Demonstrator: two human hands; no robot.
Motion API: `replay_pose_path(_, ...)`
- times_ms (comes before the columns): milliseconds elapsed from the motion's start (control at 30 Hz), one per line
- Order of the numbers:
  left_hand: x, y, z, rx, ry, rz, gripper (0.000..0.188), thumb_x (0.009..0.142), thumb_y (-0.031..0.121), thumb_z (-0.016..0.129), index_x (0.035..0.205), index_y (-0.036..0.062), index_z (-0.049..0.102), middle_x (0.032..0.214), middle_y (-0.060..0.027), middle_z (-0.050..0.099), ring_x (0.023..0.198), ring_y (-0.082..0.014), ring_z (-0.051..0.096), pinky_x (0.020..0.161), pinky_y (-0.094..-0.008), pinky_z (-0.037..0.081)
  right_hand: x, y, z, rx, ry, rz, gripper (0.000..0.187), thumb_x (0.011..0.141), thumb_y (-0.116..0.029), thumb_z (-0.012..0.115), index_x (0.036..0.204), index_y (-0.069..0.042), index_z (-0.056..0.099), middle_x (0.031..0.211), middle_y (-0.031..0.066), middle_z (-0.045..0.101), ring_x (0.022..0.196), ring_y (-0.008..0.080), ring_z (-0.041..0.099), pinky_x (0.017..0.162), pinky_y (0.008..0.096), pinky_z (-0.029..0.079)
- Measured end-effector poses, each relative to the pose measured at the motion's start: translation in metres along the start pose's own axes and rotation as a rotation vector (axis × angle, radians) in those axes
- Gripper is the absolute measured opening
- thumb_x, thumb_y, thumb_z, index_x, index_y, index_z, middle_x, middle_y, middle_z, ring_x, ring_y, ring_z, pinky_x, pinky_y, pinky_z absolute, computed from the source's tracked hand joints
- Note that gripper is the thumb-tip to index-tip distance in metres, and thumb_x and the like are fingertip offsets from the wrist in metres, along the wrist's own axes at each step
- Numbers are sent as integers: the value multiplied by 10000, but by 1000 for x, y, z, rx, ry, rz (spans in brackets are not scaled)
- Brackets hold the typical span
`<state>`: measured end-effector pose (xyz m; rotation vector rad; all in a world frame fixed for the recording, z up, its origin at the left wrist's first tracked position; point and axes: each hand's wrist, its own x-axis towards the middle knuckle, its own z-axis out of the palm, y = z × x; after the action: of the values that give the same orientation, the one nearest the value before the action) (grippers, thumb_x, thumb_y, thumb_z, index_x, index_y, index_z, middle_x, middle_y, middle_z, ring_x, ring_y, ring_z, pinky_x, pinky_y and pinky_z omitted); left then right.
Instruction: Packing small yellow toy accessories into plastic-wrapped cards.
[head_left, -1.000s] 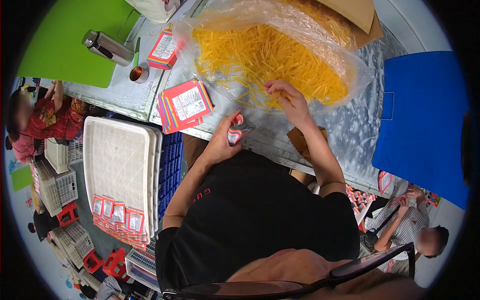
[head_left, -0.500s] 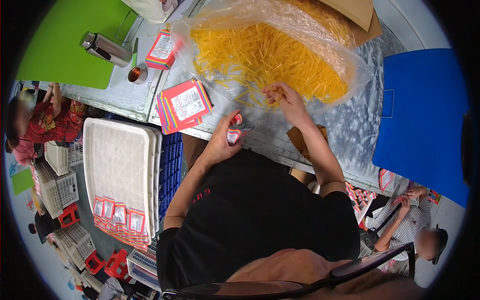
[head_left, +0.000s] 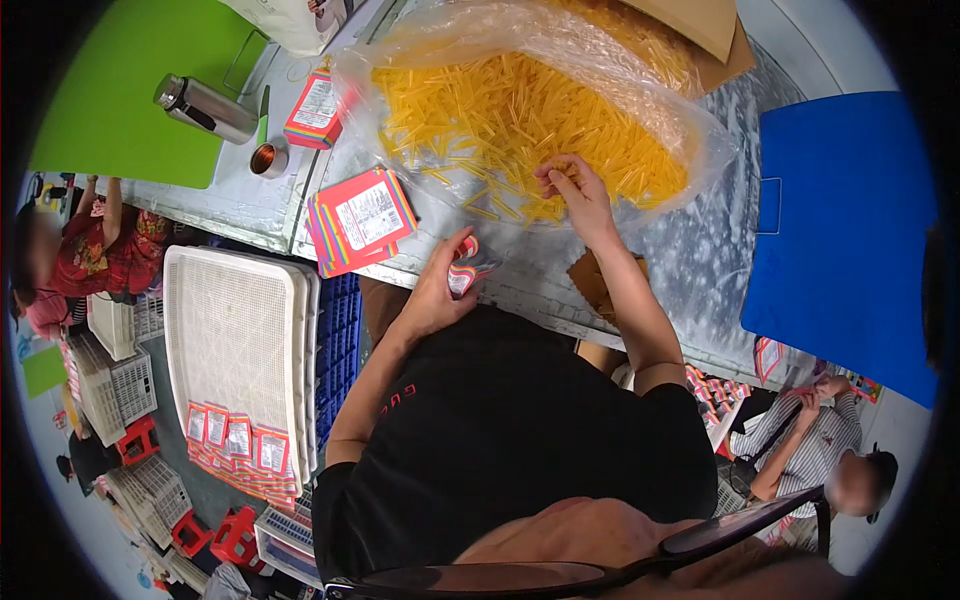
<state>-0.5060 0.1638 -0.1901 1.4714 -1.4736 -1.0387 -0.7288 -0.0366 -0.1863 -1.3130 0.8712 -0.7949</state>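
Observation:
My left hand (head_left: 437, 292) is closed around a small printed packet (head_left: 462, 279) with red, white and striped edges, held near the table's front edge and partly covered by the fingers. My right hand (head_left: 580, 192) hovers over the near side of a heap of thin yellow plastic sticks (head_left: 520, 120), its fingers curled together; whatever they pinch is too small to make out. The heap lies in an opened clear plastic bag (head_left: 715, 165). Left of my left hand is a stack of flat red packets (head_left: 365, 218) with rainbow edges and white labels.
Another packet stack (head_left: 314, 108), a steel flask (head_left: 205, 108), a cup (head_left: 268, 160) and a green-handled knife (head_left: 264, 120) stand farther left. Brown cardboard (head_left: 600, 285) lies by my right forearm. White trays (head_left: 235, 330) hold packets at lower left. Other people work on both sides.
My right hand has shifted slightly right over the yellow sticks, its fingers more gathered. My left hand keeps its hold on the packet. The whole view has moved a little.

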Motion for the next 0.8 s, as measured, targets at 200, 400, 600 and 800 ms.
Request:
replay_pose_path(200, 1, 0, 0, 9, -8, -19, 904, 771, 5, 788, 1573, 80, 377, 1297, -194, 549, 1244, -373, 565, 1091, -419, 451, -6, 3, 3, -211, 25, -113, 168, 1082, -79, 550, 1215, -10, 627, 1157, 69, 701, 1000, 144, 657, 859, 295, 542)
replay_pose_path(400, 0, 3, 1, 25, 4, 0, 913, 772, -5, 788, 1581, 87, 373, 1281, -192, 550, 1225, -369, 569, 1085, -418, 456, -11, -7, 7, -421, 56, -321, 201, 1013, 27, 565, 1182, -36, 654, 1106, 110, 674, 910, 197, 684, 835, 317, 550)
replay_pose_path(600, -1, 1, 1, -28, -10, -49, 889, 790, -21, 792, 1577, 78, 391, 1395, -165, 536, 1292, -292, 527, 1139, -370, 393, -15, -9, 7, -385, -3, -353, 257, 977, 74, 563, 1188, -38, 658, 1115, 109, 670, 946, 207, 686, 858, 322, 548)
replay_pose_path(800, -1, 3, 0, 3, 28, 8, 920, 779, 11, 795, 1587, 92, 363, 1277, -190, 549, 1210, -363, 571, 1085, -428, 460, -14, -3, 5, -303, -68, -396, 254, 967, 70, 590, 1177, -48, 670, 1116, 105, 681, 1004, 214, 689, 881, 328, 545)
